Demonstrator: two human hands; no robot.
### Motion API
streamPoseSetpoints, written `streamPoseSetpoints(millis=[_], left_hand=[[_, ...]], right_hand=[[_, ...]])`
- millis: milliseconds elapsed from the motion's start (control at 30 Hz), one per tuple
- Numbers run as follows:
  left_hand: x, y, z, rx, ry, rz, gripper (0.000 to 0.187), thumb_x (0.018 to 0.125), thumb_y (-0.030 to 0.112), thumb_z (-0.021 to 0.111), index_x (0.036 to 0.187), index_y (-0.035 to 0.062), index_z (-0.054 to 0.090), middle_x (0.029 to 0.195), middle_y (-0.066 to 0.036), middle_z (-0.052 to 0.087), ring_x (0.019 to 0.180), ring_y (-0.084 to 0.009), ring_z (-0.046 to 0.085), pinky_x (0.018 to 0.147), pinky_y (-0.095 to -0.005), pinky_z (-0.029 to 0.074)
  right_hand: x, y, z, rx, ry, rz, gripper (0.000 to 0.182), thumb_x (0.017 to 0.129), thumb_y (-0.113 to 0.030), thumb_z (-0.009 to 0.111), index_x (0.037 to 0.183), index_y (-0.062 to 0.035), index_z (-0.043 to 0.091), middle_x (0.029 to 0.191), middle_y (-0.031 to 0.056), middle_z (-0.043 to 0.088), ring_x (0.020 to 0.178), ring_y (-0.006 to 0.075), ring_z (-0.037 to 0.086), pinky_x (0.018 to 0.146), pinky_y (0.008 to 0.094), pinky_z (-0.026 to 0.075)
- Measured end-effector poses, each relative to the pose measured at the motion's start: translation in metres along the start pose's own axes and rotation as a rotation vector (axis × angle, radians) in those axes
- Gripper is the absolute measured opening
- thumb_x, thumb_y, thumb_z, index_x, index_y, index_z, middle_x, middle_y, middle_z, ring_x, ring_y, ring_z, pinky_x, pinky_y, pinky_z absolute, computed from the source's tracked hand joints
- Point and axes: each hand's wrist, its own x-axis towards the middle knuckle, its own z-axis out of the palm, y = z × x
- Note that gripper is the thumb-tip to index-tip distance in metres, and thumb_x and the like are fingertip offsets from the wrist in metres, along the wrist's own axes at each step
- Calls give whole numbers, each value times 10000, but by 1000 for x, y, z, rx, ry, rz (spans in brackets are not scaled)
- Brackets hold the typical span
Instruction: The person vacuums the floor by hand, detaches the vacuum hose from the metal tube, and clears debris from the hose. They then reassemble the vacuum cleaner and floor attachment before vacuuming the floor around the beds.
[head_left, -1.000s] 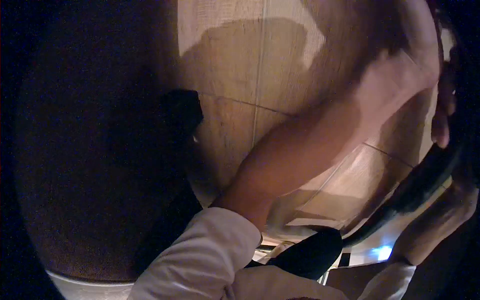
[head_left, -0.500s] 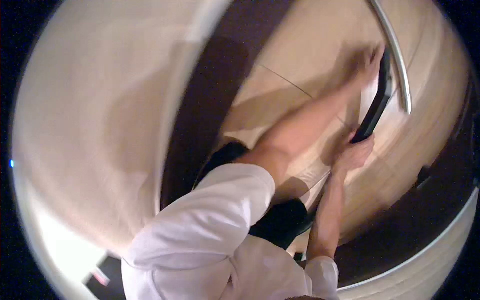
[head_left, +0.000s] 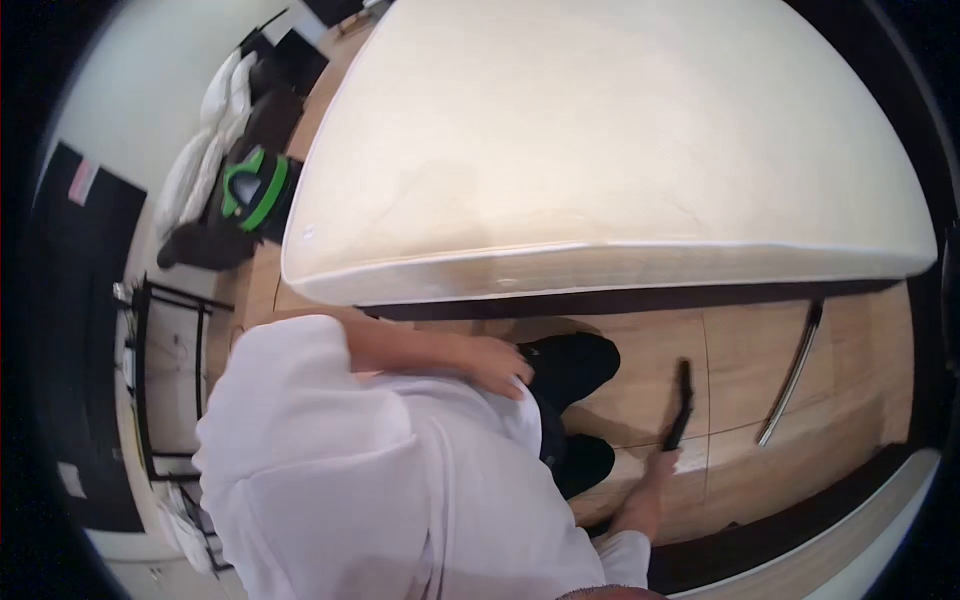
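Observation:
My right hand [head_left: 660, 467] is closed round the lower end of a long black bar-like piece [head_left: 683, 405] with a slight bend in it. Its upper end is blurred, so I cannot make out its kind. My left hand [head_left: 503, 366] is at my waist, fingers curled at the hem of my white shirt [head_left: 400, 470], above my dark trousers [head_left: 575, 365]. On the wood-look floor, right of the black piece, lies a shiny metal tube [head_left: 790, 378] with a dark end pointing at the bed.
A bed with a bare cream mattress [head_left: 600, 130] on a dark base fills the upper middle. A green and black object [head_left: 255, 190] stands by a dark sofa [head_left: 205, 245] with white cushions. A black metal frame [head_left: 148, 380] is at the left; a dark-based edge [head_left: 800, 510] runs lower right.
My view has swung round and pulled back, so the whole mattress shows. My left hand has let go of the black piece and moved to my waist. My right hand still holds it.

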Motion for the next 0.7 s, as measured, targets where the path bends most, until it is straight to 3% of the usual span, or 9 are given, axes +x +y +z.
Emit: streamPoseSetpoints(millis=[33,133,167,233,267,400,467,567,700], left_hand=[[-47,-10,-1,-62,5,-50,550,1036,486,510,1322,29,616,1335,-198,618,1231,-397,577,1145,-464,395],[-167,-37,34,-763,203,-429,656,1073,552,402,1440,30,553,1475,-161,543,1345,-302,523,1155,-422,383],[-200,-79,85,-723,353,-489,709,1046,624,386,1347,27,623,1371,-184,625,1296,-334,564,1087,-419,429],[-269,-115,130,-390,278,-862,636,1031,562,434,1198,3,687,1224,-242,688,1167,-409,639,1017,-467,488],[-300,-151,155,-196,143,-925,488,994,455,525,1114,24,720,1151,-237,712,1109,-416,663,979,-492,512],[-417,-303,249,-153,518,-1229,305,872,297,619,990,43,741,1036,-241,735,992,-405,709,857,-487,574],[-440,-328,216,-149,876,-1519,347,944,320,577,1014,11,718,1002,-285,718,985,-419,706,857,-522,554],[-470,-357,155,-75,1438,-1436,461,979,434,545,1053,9,707,1010,-269,719,1004,-442,695,887,-521,540],[-487,-433,88,-269,1487,-1472,468,974,420,602,1098,-18,709,965,-283,721,957,-444,700,844,-522,532]], right_hand=[[6,15,23,89,-169,49,682,941,-253,578,1559,-104,333,1263,227,660,1196,460,619,1063,542,472],[-90,-7,0,-154,-61,-36,554,879,-245,632,1394,-102,484,1175,228,676,1154,446,643,1022,523,495],[-121,-20,-16,-147,18,28,515,910,-241,622,1374,-66,486,1235,235,646,1185,463,608,1025,541,478],[-137,-13,-23,-145,101,82,480,941,-237,612,1355,-30,487,1294,243,615,1216,480,573,1027,560,461],[-126,9,-20,-86,375,-28,462,957,-255,613,1332,-7,509,1272,256,614,1214,477,568,1019,563,454],[-122,18,-91,190,959,27,497,985,-319,616,1250,93,534,1140,359,609,1062,507,618,915,591,490],[-153,-13,-146,266,1005,52,549,983,-330,623,1266,124,501,1105,386,608,1018,525,630,885,597,507],[-178,-58,-174,474,1125,80,608,973,-332,630,1281,154,433,1072,396,620,950,550,644,828,614,525],[-159,-67,-174,309,938,47,605,960,-334,638,1264,137,411,1072,403,622,971,568,637,825,631,518]])
